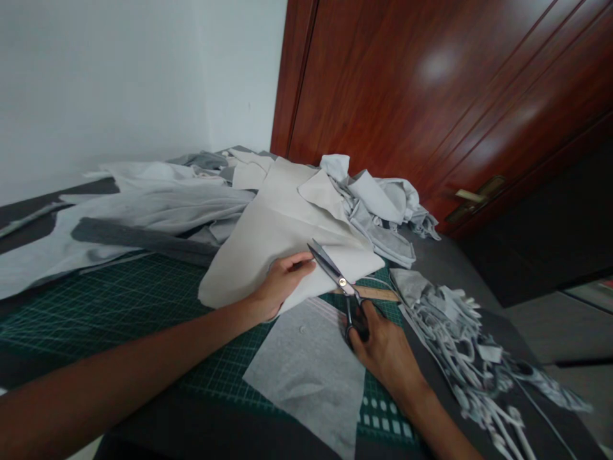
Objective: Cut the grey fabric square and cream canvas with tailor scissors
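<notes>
Gripping black-handled scissors just right of the picture's middle, over the lower right part of a cream cloth. Showing long dark metal blades, slightly parted at the tips, and a pale round pivot. Pointing the tips between ten and eleven o'clock, running the long axis back toward five at the looped handles. Not being able to tell about contact between blades and cloth.

Curling the right hand nearly closed around the handles, thumb at one loop. Pinching the cream cloth with the left hand, at nine o'clock from the pivot, thumb and forefinger almost meeting near the blade tips.

Lying broad, smooth and matte in the middle: the cream cloth, creasing softly, narrowing toward twelve o'clock, slanting its left edge toward one.

Resting at seven o'clock from the pivot: a mottled, angular grey cloth piece. Extending toward nine: a green gridded cutting mat. Peeking out between three and four: a flat wooden-looking ruler. Tangling at four: knotted pale cords. Heaping at ten: rumpled pale fabrics. Gleaming at one, beyond everything: a reddish-brown door.
</notes>
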`<state>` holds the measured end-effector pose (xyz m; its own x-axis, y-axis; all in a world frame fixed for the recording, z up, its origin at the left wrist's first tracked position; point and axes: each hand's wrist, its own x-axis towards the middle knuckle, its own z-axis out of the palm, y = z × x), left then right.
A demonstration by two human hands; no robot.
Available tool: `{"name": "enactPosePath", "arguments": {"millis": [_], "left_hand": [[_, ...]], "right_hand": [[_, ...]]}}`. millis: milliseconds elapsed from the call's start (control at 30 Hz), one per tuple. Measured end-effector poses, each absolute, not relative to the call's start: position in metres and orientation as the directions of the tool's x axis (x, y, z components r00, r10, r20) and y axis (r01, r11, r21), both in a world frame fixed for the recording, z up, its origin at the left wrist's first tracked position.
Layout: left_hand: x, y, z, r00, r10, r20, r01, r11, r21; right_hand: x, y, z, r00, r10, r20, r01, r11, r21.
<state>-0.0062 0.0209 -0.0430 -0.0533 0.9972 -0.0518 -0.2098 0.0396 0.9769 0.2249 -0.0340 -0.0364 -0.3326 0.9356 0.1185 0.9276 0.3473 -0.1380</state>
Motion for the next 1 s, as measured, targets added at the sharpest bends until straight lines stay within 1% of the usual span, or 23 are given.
{"name": "enactPosePath", "arguments": {"millis": [167,300,400,533,767,867,1000], "left_hand": [[-0.0060,0.0229,-0.0463,-0.087,0.994,-0.061,-0.202,0.042,0.979],[-0.0057,0.0219,-0.0446,-0.059,0.997,-0.044,-0.202,0.031,0.979],[-0.0058,0.0199,-0.0423,-0.023,0.999,-0.037,-0.202,0.032,0.979],[-0.0064,0.0180,-0.0405,0.003,0.999,-0.034,-0.210,0.034,0.977],[-0.0064,0.0187,-0.0396,-0.048,0.997,-0.053,-0.225,0.041,0.973],[-0.0062,0.0185,-0.0390,-0.053,0.997,-0.058,-0.228,0.044,0.973],[-0.0066,0.0172,-0.0377,-0.009,0.999,-0.049,-0.241,0.045,0.969]], "right_hand": [[0.2265,-0.0325,-0.0391,-0.348,0.925,0.151,0.921,0.367,-0.129],[0.2267,-0.0330,-0.0401,-0.357,0.917,0.178,0.920,0.379,-0.105],[0.2252,-0.0343,-0.0384,-0.347,0.922,0.171,0.926,0.365,-0.093],[0.2236,-0.0356,-0.0367,-0.324,0.935,0.146,0.933,0.341,-0.112],[0.2237,-0.0364,-0.0359,-0.324,0.940,0.110,0.934,0.336,-0.123],[0.2238,-0.0360,-0.0349,-0.330,0.936,0.118,0.932,0.344,-0.118],[0.2230,-0.0369,-0.0344,-0.332,0.932,0.145,0.934,0.346,-0.086]]}}
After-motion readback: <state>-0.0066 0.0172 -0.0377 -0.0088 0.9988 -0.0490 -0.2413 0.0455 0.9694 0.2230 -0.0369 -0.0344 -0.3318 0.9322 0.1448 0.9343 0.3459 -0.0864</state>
